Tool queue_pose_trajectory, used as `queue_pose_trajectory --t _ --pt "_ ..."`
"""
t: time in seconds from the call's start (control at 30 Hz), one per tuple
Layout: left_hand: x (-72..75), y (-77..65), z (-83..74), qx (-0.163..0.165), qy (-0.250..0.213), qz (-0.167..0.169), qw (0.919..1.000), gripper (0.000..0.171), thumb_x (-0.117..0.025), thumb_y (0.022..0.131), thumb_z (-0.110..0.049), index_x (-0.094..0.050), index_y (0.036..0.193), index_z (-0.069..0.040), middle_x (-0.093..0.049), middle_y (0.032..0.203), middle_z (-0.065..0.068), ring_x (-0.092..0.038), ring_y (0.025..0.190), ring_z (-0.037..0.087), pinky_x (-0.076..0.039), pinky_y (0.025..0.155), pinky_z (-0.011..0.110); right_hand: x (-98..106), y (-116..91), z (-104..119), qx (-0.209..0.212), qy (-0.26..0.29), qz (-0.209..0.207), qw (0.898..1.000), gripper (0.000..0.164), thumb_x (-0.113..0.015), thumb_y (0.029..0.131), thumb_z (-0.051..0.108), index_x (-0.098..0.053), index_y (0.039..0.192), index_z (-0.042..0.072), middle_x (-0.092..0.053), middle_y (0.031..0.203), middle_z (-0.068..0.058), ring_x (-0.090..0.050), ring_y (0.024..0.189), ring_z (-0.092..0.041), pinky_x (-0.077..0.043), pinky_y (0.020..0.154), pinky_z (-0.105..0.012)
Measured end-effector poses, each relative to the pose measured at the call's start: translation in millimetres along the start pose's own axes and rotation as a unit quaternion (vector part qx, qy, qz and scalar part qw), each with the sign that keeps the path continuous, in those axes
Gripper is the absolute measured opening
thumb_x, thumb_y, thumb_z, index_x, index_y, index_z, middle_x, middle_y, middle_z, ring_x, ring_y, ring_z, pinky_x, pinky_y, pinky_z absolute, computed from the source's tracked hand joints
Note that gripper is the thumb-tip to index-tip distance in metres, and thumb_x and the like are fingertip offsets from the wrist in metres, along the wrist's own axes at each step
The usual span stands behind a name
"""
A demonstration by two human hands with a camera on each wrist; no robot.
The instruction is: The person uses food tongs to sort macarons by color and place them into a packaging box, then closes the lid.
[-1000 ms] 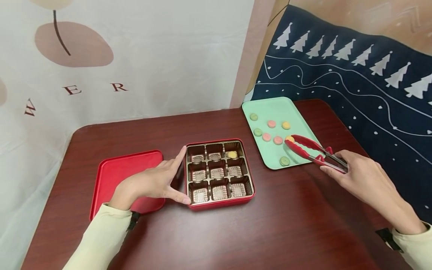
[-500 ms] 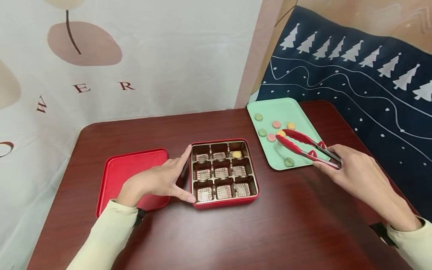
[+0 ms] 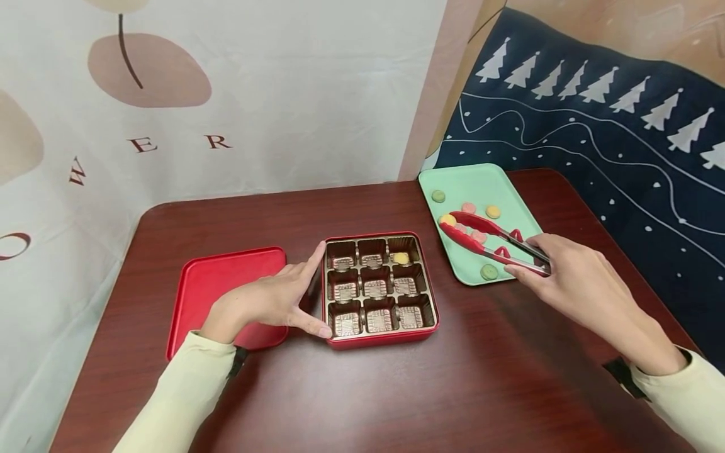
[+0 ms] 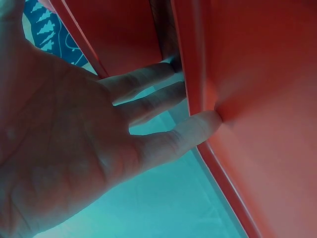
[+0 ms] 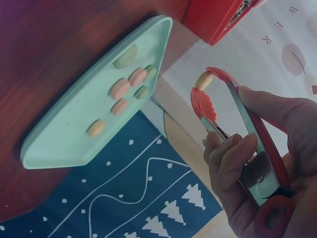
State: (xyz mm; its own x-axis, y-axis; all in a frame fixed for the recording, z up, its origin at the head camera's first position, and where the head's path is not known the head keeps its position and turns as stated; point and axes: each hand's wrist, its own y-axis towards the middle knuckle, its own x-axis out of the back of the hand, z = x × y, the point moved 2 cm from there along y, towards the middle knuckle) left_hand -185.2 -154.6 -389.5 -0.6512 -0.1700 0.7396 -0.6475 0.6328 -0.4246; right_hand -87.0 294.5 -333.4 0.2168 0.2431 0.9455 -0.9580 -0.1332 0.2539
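Note:
My right hand [image 3: 589, 296] grips a pair of red-tipped metal tongs [image 3: 466, 241]. Pinched between the tong tips, a yellow macaron [image 5: 203, 81] hangs raised above the left edge of the mint-green tray [image 3: 481, 182]. Thumb and forefinger of my left hand [image 3: 266, 306] are spread straight along the left side of a red box [image 3: 385, 343]. The box has a gold-brown insert of several compartments, and one yellow macaron [image 3: 401, 258] lies in its back right compartment. In the left wrist view, another fingertip touches the red lid [image 4: 267, 99].
Pink, green and yellow macarons lie scattered on the tray, among them a green one [image 3: 489, 272] near its front. The flat red lid lies left of the box, under my left hand. A white cloth [image 3: 306, 94] and a dark blue one [image 3: 566, 126] hang behind the table.
The tongs have lifted the yellow macaron off the tray and carried it left, towards the box. My left hand keeps its place at the box. The head view has shifted slightly.

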Motion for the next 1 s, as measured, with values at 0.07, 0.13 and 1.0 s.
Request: queue_pose_trajectory --t 0.07,0.13,1.0 --pt "0.9 -0.5 0.2 -0.001 0.000 -0.001 1.0000 0.153 -0.089 0.079 -0.072 0.020 0.173 -0.020 -0.019 0.179 0.019 -0.019 0.162 0.047 -0.035 0.120 0.068 -0.5 2.7 2.6 0.004 0.002 0.000 1.000 0.055 -0.095 0.085 0.031 -0.072 0.123 -0.002 -0.073 0.098 -0.013 -0.060 0.075 -0.023 -0.047 0.057 -0.041" --pt "1.5 -0.6 0.3 -0.001 0.003 -0.002 1.0000 0.153 -0.089 0.079 -0.072 0.020 0.173 -0.019 -0.019 0.179 0.020 -0.019 0.162 0.047 -0.034 0.121 0.068 -1.3 5.1 5.2 0.007 0.005 0.000 1.000 0.055 -0.095 0.085 0.031 -0.072 0.122 -0.002 -0.074 0.098 -0.012 -0.060 0.074 -0.022 -0.047 0.057 -0.040" --pt "-1.4 -2.4 -7.7 0.026 0.025 0.002 0.9994 0.155 -0.090 0.077 -0.072 0.018 0.174 -0.020 -0.028 0.175 0.019 -0.025 0.161 0.040 -0.036 0.123 0.061 -27.4 32.5 68.8 0.091 0.059 0.015 0.994 0.045 -0.099 0.083 0.032 -0.068 0.106 0.009 -0.047 0.076 0.007 -0.043 0.061 -0.011 -0.038 0.050 -0.029"
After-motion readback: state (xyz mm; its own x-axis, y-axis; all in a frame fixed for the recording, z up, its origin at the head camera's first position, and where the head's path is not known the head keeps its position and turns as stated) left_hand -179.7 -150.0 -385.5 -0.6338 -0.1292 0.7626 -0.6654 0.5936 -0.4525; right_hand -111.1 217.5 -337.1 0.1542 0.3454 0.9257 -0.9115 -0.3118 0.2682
